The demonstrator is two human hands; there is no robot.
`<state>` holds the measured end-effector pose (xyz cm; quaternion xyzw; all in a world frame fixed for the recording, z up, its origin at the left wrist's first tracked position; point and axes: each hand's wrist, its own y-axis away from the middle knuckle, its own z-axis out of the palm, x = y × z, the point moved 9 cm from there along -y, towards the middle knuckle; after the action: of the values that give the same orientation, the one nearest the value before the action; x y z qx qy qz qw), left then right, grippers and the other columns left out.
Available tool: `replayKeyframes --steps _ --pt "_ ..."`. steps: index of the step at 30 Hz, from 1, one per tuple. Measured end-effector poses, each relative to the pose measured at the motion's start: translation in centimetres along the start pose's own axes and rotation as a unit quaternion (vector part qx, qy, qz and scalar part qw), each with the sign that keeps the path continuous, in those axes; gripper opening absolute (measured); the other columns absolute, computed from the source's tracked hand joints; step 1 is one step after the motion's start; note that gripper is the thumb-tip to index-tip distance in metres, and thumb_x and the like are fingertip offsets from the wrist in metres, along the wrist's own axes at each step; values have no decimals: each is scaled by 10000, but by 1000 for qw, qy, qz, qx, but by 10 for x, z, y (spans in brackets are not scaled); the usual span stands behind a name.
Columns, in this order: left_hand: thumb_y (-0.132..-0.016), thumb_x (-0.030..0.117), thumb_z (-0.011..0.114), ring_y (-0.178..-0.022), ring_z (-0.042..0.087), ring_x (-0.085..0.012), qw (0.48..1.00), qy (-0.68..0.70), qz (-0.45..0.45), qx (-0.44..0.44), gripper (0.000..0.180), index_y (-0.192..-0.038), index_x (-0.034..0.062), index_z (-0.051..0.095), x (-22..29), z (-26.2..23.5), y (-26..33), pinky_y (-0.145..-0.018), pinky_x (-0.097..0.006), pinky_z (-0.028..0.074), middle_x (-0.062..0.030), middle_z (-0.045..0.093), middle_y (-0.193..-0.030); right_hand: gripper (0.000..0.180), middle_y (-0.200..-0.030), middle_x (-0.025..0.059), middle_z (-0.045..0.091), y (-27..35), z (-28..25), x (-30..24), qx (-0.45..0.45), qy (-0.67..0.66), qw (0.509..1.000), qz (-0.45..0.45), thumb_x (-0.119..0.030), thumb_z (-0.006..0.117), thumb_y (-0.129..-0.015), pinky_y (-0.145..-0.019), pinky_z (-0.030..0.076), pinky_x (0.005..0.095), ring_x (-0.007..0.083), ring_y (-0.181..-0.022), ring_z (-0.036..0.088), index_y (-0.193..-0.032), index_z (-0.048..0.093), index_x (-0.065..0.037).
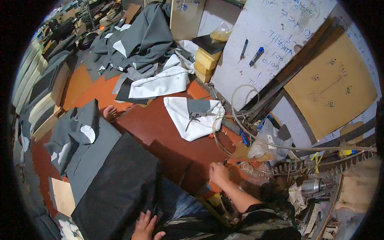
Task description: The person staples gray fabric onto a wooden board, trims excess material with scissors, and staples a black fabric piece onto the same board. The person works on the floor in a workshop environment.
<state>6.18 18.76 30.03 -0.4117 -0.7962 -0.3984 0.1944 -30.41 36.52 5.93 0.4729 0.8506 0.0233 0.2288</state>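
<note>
Across my lap lies a sheet of black and grey upholstery material (116, 192), its far end folded up with the white backing showing. My left hand (145, 227) rests flat on its black part near the lower edge, fingers spread. To the right, my right hand (219, 174) is closed in a fist above the red floor, near a clear coiled hose (252, 170). Whatever it may hold is hidden. Beyond it, a metal spray gun (196, 117) with a hose lies on a white-backed piece of material (191, 130) on the floor.
Grey material (140, 38) and white-backed scraps (160, 82) are heaped at the far left. Yellow foam blocks (205, 64) stand beside a leaning white board (272, 40). Cardboard (336, 84) leans at right, above tools, a plastic bag (268, 140) and hoses. A bare foot (110, 113) shows beyond my lap.
</note>
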Motion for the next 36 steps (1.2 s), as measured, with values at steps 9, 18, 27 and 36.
replayKeyframes --steps 9,18,27,36 --pt "-1037 192 677 -1312 604 -263 980 189 -68 -12 507 -1456 -64 551 -12 18 -14 -1110 -352 455 -224 634 -1427 252 -1061 171 765 -13 83 -40 -91 -195 974 -76 -260 721 -932 -892 568 462 354 -1003 731 -1093 767 -72" --pt "-1027 193 699 -1224 652 -258 981 163 -94 34 472 -1401 -75 595 -22 26 -26 -1052 -348 496 -210 692 -1323 337 -1083 184 732 -141 -90 215 261 -77 949 159 -243 662 -936 -892 543 504 388 -1020 698 -1203 673 -36" --pt "-975 222 770 -950 660 -205 966 204 -142 72 452 -1307 -61 652 -19 29 -30 -862 -342 535 -150 747 -1110 656 -1381 220 652 -190 -73 259 75 63 954 283 -375 681 -934 -1072 513 502 408 -1316 603 -1498 500 -93" --pt "-939 239 794 -828 608 -202 979 152 -72 112 385 -1182 -44 697 4 19 -39 -782 -352 513 -150 698 -956 557 -1309 218 669 -172 -92 205 114 188 965 141 -350 740 -923 -1020 537 519 404 -1270 616 -1400 614 -93"
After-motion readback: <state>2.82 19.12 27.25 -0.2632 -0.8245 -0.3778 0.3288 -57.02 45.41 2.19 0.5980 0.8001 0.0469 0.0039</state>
